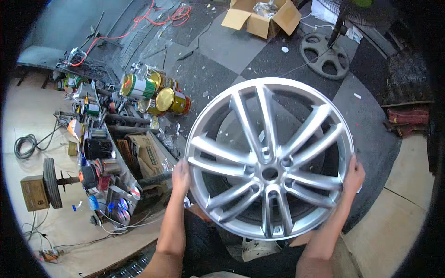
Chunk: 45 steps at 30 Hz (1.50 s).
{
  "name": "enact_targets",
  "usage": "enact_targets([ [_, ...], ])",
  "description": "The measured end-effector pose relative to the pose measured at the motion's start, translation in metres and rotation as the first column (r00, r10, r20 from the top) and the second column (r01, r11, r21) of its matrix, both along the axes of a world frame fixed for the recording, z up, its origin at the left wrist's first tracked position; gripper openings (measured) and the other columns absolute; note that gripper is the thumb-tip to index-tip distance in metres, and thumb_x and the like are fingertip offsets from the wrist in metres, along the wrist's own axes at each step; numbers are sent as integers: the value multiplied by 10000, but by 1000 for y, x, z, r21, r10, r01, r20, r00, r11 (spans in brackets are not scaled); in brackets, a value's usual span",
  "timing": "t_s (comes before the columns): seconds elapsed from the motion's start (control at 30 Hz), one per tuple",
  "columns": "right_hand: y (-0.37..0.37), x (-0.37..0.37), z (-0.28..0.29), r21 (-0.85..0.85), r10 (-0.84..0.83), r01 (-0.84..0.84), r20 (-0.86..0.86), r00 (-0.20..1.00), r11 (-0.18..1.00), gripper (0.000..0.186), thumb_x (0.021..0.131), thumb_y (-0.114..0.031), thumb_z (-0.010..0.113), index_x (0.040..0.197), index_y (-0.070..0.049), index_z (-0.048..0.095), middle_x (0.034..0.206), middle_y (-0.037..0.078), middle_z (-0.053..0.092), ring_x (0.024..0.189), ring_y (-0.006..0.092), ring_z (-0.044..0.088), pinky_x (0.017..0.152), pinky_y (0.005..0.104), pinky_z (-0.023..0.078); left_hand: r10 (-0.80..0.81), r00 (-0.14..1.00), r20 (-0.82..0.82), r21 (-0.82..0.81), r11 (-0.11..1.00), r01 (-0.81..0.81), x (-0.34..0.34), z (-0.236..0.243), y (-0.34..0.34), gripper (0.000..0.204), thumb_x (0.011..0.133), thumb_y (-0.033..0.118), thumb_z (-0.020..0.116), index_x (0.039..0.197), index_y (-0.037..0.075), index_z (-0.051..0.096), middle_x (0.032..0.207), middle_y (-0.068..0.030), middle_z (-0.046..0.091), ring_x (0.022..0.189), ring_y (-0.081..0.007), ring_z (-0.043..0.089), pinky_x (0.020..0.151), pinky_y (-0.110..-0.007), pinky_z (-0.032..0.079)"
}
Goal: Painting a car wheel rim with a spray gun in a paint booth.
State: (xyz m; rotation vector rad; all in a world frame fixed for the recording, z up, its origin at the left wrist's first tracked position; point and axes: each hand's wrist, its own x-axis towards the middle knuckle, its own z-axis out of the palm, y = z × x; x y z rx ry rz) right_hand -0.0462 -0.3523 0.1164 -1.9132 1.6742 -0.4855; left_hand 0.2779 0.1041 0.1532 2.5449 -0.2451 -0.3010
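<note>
A silver alloy wheel (301, 153) with paired spokes and a dark centre hole faces up in front of me. My left hand (181, 175) grips its outer rim at the left side, fingers wrapped round the edge and partly blurred. On the opposite side my right hand (353, 176) is closed round the rim. Between the spokes show grey floor and a darker round shape underneath, which I cannot make out clearly. My legs and a pale clog (255, 250) appear below the wheel.
Paint cans (169, 99) and a cluttered cart (99, 153) stand left, beside a grinder-like machine (34, 190). An open cardboard box (259, 21) and a standing fan's round base (324, 55) lie ahead on the chequered floor (218, 41). A red hose (130, 28) crosses the upper left.
</note>
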Motion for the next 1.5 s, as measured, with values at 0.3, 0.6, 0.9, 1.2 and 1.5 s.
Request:
enact_targets([
  [0.3,45,-66,184,-35,-43,51,199,979,998,336,988,-261,555,818,28,533,706,29,493,693,133,425,630,297,376,90,970,-228,-71,992,-108,-52,174,36,518,1048,384,306,1036,-49,590,947,-179,648,907,-238,603,833,-367,457],
  [0.6,49,-38,350,-3,39,-39,101,994,999,361,957,-232,595,718,-43,403,658,-20,353,655,99,325,562,287,289,38,893,-449,-128,986,-106,-122,249,80,543,1059,390,286,1202,-57,559,1130,-184,641,1076,-263,584,970,-368,418],
  [0.9,78,-69,418,-250,207,-199,4,978,947,323,986,-258,533,840,27,495,738,49,469,712,155,412,642,324,371,98,907,-409,-200,960,-195,-95,248,90,521,1048,379,306,1158,-57,569,1076,-245,638,1045,-340,602,929,-404,434],
  [1.2,141,11,583,-585,186,89,393,901,806,497,941,-369,594,713,71,616,623,143,588,571,197,467,530,373,391,39,964,-265,-466,870,-163,15,311,72,542,1038,434,298,1205,-13,554,1151,-259,613,1115,-386,580,940,-409,426],
  [1.5,111,130,610,-735,306,82,378,874,673,539,923,-447,625,761,64,675,679,166,651,588,223,496,561,393,408,118,982,-150,-642,743,-187,115,356,48,558,1028,471,311,1119,-4,589,1047,-254,641,1047,-402,610,880,-430,456],
])
